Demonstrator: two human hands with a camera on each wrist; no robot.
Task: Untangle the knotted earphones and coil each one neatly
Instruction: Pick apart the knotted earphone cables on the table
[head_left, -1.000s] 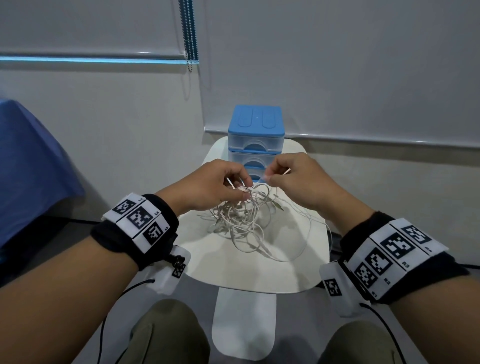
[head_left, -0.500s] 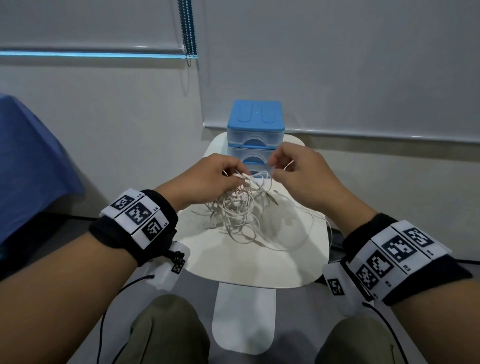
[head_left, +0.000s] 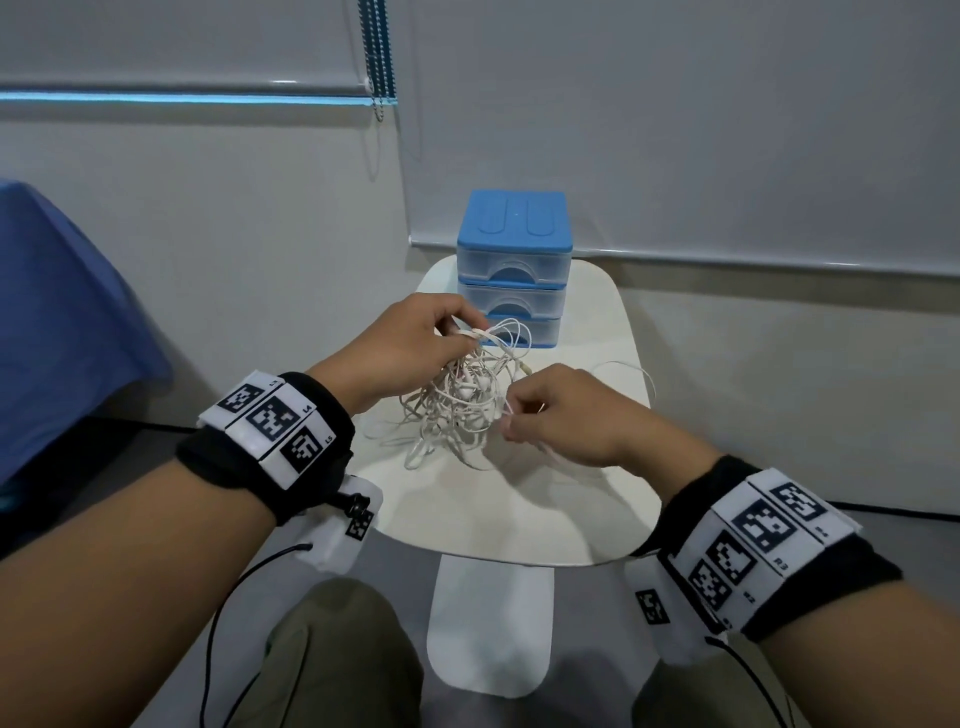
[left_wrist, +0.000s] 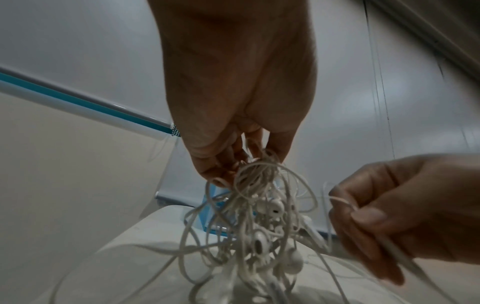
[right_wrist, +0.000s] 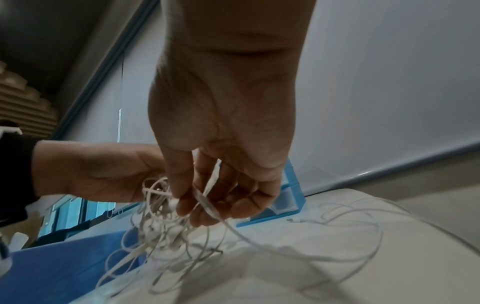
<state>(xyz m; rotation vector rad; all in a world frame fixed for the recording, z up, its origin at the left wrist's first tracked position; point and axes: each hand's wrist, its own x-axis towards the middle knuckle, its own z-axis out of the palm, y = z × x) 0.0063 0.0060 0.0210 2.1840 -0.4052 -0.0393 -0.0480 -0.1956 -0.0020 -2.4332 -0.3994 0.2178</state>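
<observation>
- Two hands at work, one white tangle of earphones (head_left: 462, 400) between them, lower loops resting on the white surface (head_left: 519, 499), upper loops lifted clear.
- Change since half a second ago: right hand (head_left: 566, 421) dropped from level with the left to lower right, drawing a single cord (left_wrist: 337, 199) sideways out of the mass; left hand (head_left: 410, 343) raised slightly, hoisting the bundle's top.
- Meaning for the task, as a judgement: early stage, one strand being teased free; no earphone separated, none coiled.
- Left grip: fingers and thumb closed together, pinching several loops at the top of the tangle, seen plainly from the left wrist.
- Right grip: thumb and forefinger clamped on the one thin cord, remaining fingers curled beneath with a length of cord running across them.
- Several earbuds (left_wrist: 272, 207) hanging inside the knot, still wrapped by crossing loops.
- One long loose loop (right_wrist: 363, 232) trailing over the surface to the right, plug end lying near the drawers.
- Blue-topped drawer unit (head_left: 514, 244) standing at the far edge of the surface, just behind the tangle, untouched.
</observation>
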